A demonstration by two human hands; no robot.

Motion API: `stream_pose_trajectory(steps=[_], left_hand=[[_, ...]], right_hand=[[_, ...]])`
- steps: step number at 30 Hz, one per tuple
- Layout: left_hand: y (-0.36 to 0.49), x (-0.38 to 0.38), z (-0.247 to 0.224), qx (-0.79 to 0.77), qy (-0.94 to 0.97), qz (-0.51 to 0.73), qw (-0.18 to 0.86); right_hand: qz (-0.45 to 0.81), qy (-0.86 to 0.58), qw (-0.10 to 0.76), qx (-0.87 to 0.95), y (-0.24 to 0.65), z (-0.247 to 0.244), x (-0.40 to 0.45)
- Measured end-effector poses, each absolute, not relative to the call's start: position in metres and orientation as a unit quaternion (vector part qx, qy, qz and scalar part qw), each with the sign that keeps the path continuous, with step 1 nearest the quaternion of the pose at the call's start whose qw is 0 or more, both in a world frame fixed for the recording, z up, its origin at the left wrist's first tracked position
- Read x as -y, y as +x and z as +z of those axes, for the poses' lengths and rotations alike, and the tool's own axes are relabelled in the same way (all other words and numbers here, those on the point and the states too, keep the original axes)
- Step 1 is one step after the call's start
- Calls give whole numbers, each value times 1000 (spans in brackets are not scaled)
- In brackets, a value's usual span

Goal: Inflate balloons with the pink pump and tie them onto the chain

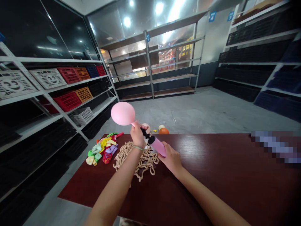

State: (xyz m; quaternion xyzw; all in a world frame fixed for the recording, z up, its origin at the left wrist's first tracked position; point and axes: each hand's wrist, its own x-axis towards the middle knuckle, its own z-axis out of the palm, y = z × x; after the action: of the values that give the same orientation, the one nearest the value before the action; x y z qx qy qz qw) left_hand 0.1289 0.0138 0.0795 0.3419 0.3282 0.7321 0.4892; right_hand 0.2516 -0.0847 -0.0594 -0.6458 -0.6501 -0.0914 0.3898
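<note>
Fingers of the left hand [137, 136] are pinched narrow at the neck of the pink balloon [123, 113], which is raised just to their far left with its long axis roughly level, while the right hand [171, 157] is wrapped around the pump [158, 147]. From the right hand the pump slants far and left, its black end pointing toward the left hand, the nearer one to the balloon; whether neck and nozzle meet seems hidden behind those fingers. Beneath, beige strands [123, 154] and, farther left, limp balloons [103, 147] lie on the counter [211, 175].
</note>
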Motion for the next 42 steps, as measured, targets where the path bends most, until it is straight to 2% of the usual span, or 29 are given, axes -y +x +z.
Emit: stream_pose_trajectory(steps=[5,13,16,20,24,29,35,38,42], left_hand=[[120,-7,64,-343,297,730,511],[47,-46,119,-341,279,754,487],[61,-48,119,-337,277,756,487],[115,-29,92,-346,315,691,552],[148,-14,72,-341,348,659,573],[107,-28,78,-365,299,673,570],[40,-60,119,-348,293,722,520],[47,-63,124,-331,291,744,502],[103,-44,98,-327,310,721,527]], right_hand=[[-100,-623,362,686,248,-57,86],[-118,-588,352,718,243,-57,84],[-127,-605,357,701,245,-59,82],[-116,-634,377,665,250,-61,81],[-94,-648,387,649,252,-60,84],[-96,-624,345,694,246,-53,87],[-100,-602,334,718,244,-53,85],[-108,-614,341,703,246,-57,82],[-107,-645,364,663,250,-61,81]])
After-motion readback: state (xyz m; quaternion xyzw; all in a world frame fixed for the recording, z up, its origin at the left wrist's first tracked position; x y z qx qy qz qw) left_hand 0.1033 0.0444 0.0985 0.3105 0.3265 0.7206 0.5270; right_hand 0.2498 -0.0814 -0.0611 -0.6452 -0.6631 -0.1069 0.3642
